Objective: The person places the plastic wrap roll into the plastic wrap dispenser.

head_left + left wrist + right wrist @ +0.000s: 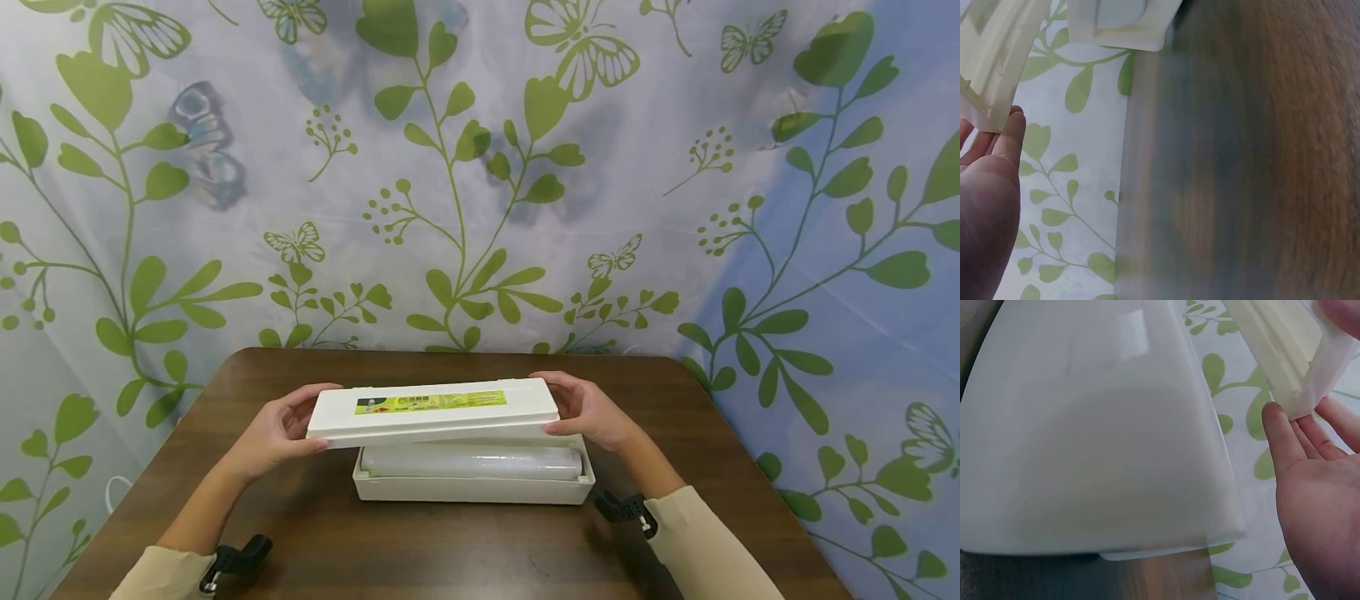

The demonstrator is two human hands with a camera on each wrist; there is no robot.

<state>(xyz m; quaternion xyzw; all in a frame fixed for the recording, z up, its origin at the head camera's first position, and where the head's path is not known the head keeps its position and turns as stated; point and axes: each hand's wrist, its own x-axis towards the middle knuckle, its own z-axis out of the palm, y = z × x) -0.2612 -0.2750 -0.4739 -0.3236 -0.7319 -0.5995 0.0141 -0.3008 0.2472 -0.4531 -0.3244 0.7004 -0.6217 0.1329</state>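
Observation:
Both hands hold a long white lid (450, 421) by its two ends, raised above a white box and tilted a little, its right end higher. On top of the lid is a yellow-green label (431, 402). My left hand (273, 429) grips the left end, thumb at the front edge and fingers behind. At the right end my right hand (588, 412) grips in the same way. Inside the open box (472, 490) lies a roll of clear plastic wrap (472, 462). The lid's hollow underside (997, 56) shows in the left wrist view, fingers at its corner.
The box stands on a dark brown wooden table (420, 550). Behind the table hangs a white cloth (480, 192) printed with green leaves and butterflies. Black straps (243, 554) with small devices sit on both wrists.

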